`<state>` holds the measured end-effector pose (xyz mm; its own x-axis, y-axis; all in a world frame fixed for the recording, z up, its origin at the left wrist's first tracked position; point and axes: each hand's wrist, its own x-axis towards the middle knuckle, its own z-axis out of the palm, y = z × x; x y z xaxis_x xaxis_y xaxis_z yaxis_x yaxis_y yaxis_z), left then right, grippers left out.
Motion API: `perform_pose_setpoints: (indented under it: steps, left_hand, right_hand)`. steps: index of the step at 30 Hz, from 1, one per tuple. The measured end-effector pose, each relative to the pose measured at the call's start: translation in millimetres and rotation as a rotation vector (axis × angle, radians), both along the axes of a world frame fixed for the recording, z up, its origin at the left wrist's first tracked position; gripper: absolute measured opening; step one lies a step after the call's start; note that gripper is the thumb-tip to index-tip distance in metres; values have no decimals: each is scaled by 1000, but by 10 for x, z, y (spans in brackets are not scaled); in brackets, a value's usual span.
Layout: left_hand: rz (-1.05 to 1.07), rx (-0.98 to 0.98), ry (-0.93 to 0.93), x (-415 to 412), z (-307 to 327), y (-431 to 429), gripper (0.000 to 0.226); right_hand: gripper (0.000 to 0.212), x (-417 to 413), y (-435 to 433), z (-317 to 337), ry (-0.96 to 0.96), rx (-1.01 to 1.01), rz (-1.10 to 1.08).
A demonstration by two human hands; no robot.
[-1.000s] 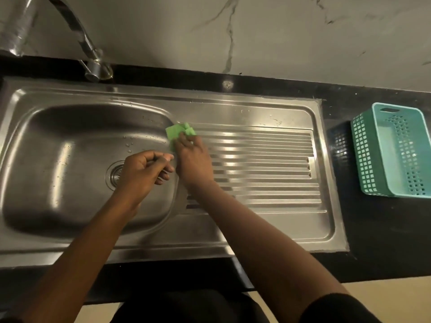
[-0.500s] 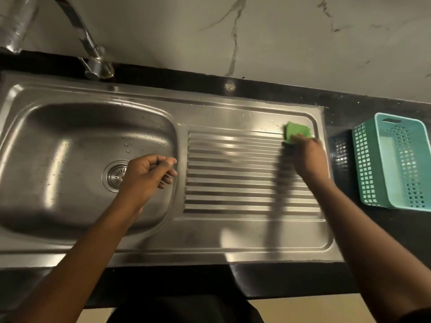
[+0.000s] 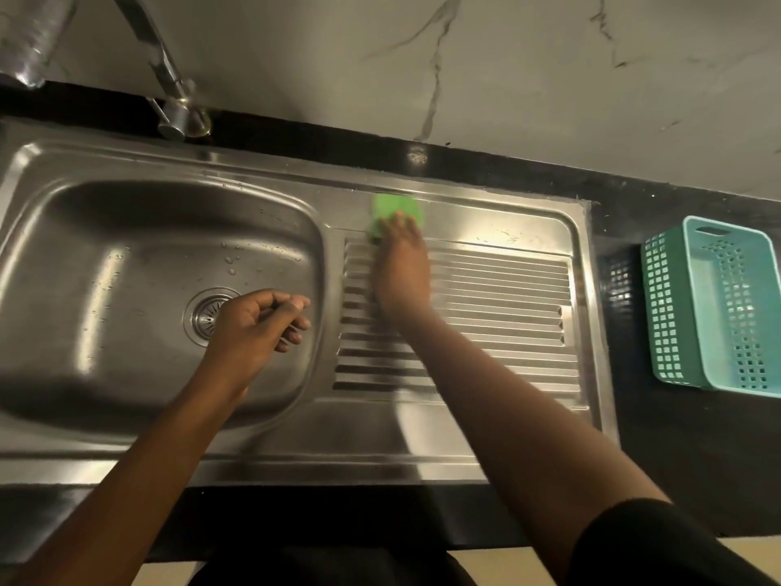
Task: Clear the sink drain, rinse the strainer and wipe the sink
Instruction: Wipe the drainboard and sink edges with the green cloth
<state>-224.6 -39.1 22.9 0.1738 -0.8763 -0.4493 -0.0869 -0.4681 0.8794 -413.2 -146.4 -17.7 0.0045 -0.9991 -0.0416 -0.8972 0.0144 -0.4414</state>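
**Steel sink: right hand on green cloth at top of drainboard**

Stainless sink (image 3: 296, 454) fills most of the frame, set in a black countertop (image 3: 676, 458) with a pale veined wall (image 3: 507, 78) across the top. Basin (image 3: 126, 374) takes the left half and the ribbed drainboard (image 3: 507, 323) the right half.

Teal perforated basket (image 3: 667, 315) sits on the counter at the right edge of the frame, apart from the sink rim. Faucet (image 3: 169, 90) is at upper left, its base on the counter just behind the basin.

Both forearms come in from the bottom of the frame. Right hand (image 3: 401, 268) lies over the left end of the drainboard, reaching toward the top of the frame. Its fingers are laid flat on the green cloth (image 3: 393, 207) and press it down (this area is motion-blurred, so finger detail is soft). The cloth is on the flat strip just above the ribs, upper centre of the frame.

Left hand (image 3: 249, 327) is over the basin's right side, fingers curled, thumb close to the index finger. Can't tell if it pinches anything.

Strainer (image 3: 207, 315) sits in the drain, centre-left, its right edge hidden by the left hand. Water droplets (image 3: 230, 260) dot the basin wall above it.
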Motion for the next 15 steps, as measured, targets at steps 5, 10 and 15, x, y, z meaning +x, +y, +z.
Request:
perform_pose_setpoints:
  steps: [5, 10, 15]
  left_hand:
    - [6, -19, -32, -5, 10, -39, 15]
    - [11, -8, -10, -136, 34, -94, 15]
    - [9, 3, 26, -252, 58, -108, 18]
  right_hand:
    - [64, 174, -93, 19, 28, 55, 330]
    - [54, -915, -207, 37, 173, 57, 395]
    - [54, -2311, -268, 92, 293, 46, -79]
